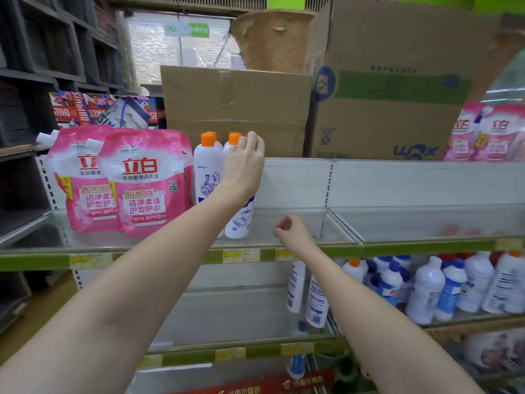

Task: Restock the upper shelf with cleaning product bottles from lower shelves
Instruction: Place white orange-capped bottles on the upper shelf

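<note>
On the upper shelf point(176, 247) stand white cleaner bottles with orange caps point(206, 169). My left hand point(246, 163) grips the top of the rightmost bottle point(240, 223), fingers curled over its orange cap; the bottle stands upright at the shelf's front. My right hand point(294, 230) hovers over the bare part of the same shelf to the right, fingers loosely curled, holding nothing. On the lower shelf are more white bottles with blue and orange caps point(426, 285), and two hang near the divider point(315, 300).
Pink detergent pouches point(142, 183) fill the upper shelf's left end, more pouches point(491, 132) sit at top right. Cardboard boxes point(235, 106) stand on top behind the bottles. A clear divider point(341, 223) splits the shelf. Dark racks point(34, 81) are at left.
</note>
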A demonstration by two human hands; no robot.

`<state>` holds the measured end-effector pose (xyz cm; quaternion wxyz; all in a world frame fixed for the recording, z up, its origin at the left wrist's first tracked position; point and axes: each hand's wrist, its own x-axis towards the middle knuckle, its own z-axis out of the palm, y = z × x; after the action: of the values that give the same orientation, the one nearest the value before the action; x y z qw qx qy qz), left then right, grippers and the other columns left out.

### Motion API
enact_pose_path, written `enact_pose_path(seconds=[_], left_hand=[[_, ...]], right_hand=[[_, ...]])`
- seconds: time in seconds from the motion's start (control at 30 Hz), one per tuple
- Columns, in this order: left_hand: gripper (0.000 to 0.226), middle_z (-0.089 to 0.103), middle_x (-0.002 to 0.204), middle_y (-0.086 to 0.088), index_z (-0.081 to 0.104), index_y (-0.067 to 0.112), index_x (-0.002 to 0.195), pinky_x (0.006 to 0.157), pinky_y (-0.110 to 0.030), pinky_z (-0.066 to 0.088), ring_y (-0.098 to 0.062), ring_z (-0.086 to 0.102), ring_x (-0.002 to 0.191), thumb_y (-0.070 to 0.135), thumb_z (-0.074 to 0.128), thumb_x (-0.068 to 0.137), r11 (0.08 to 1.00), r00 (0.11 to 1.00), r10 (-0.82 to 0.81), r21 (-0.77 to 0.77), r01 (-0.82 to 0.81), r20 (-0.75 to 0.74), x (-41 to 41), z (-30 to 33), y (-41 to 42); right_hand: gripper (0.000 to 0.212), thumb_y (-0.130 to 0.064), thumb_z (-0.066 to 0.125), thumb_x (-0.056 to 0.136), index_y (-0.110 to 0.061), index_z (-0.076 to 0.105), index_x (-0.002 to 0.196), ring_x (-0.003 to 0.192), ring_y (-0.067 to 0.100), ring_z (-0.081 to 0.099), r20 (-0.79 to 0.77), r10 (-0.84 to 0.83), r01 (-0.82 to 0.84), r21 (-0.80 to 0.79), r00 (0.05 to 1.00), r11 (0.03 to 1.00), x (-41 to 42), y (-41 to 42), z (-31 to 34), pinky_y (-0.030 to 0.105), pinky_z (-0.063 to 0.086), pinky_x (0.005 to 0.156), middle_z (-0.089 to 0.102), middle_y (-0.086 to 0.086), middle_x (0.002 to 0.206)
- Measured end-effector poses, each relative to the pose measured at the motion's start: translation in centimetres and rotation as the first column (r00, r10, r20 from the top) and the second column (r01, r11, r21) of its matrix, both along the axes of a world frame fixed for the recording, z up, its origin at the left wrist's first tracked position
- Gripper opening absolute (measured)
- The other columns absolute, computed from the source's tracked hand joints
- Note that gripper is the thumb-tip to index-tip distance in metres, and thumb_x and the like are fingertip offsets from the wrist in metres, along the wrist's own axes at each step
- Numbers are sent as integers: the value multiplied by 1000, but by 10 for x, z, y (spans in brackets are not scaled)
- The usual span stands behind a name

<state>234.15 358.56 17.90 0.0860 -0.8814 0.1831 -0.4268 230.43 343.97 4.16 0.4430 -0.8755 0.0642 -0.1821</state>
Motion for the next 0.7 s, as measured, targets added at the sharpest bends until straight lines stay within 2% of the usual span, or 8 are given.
enact_pose_path(seconds=[0.1, 0.23, 0.33, 0.43, 0.5, 0.57, 0.6, 0.7], left_hand=[[71, 60, 117, -7, 59, 6, 120, 68, -31, 40, -21, 63, 92, 18, 87, 56, 997, 987, 61, -32, -67, -147, -10, 9, 2], [67, 46, 134, -14, 43, 0, 132, 72, -29, 28, -28, 58, 102, 3, 78, 75, 995, 984, -13, -103, -5, -179, -2, 11, 17], [75, 35, 147, -20, 32, -5, 143, 73, -29, 36, -32, 52, 106, 3, 75, 81, 993, 982, -71, -106, 53, -172, 7, 5, 30], [76, 20, 158, -25, 26, -7, 149, 86, -33, 46, -40, 44, 122, -4, 64, 84, 997, 989, -80, -33, 77, -126, 9, -3, 37], [60, 33, 149, -26, 47, -8, 132, 77, -34, 50, -40, 45, 121, -12, 64, 75, 987, 981, -159, -24, 157, -110, 7, -8, 38], [42, 55, 118, -23, 64, -3, 95, 60, -36, 49, -37, 54, 99, -14, 73, 56, 978, 975, -209, 12, 210, -79, 3, -15, 38], [34, 57, 105, -19, 64, 1, 84, 58, -35, 44, -35, 54, 92, -11, 74, 54, 973, 973, -224, 38, 226, -52, 3, -19, 37], [15, 55, 107, -11, 64, 8, 95, 73, -34, 31, -30, 52, 99, 3, 62, 80, 971, 966, -203, 95, 220, -158, -3, -41, 29]], right_hand=[[15, -13, 65, 88, -22, 56, 79, 75, 23, 61, -8, -20, 20, -14, 1000, 1000, -5, -2, -1, 32, 49, 70, 59, -2, 78], [15, -11, 64, 87, -22, 56, 80, 77, 24, 62, -4, -20, 20, -16, 1000, 1000, 0, 18, 2, 31, 49, 68, 58, -3, 76], [10, -10, 63, 86, -19, 59, 85, 79, 21, 59, 15, 38, -38, -17, 999, 999, 8, 44, 5, 29, 46, 72, 56, -5, 74], [9, -9, 63, 87, -16, 61, 91, 81, 19, 58, 41, 81, -82, 11, 996, 997, 14, 67, 6, 31, 48, 76, 58, -6, 77], [9, -8, 61, 87, -15, 61, 91, 84, 19, 60, 53, 84, -86, 38, 995, 996, 15, 75, 6, 35, 51, 82, 61, -4, 81], [11, -7, 59, 86, -17, 61, 86, 82, 19, 60, 64, 72, -76, 60, 995, 995, 15, 77, 3, 35, 51, 81, 61, -4, 80], [12, -6, 59, 85, -19, 59, 83, 80, 19, 59, 67, 61, -65, 66, 996, 996, 14, 76, 1, 35, 50, 78, 60, -5, 78], [12, -7, 57, 86, -18, 57, 83, 77, 20, 57, 49, 10, -13, 48, 999, 999, 8, 64, -2, 32, 47, 73, 57, -4, 75]])
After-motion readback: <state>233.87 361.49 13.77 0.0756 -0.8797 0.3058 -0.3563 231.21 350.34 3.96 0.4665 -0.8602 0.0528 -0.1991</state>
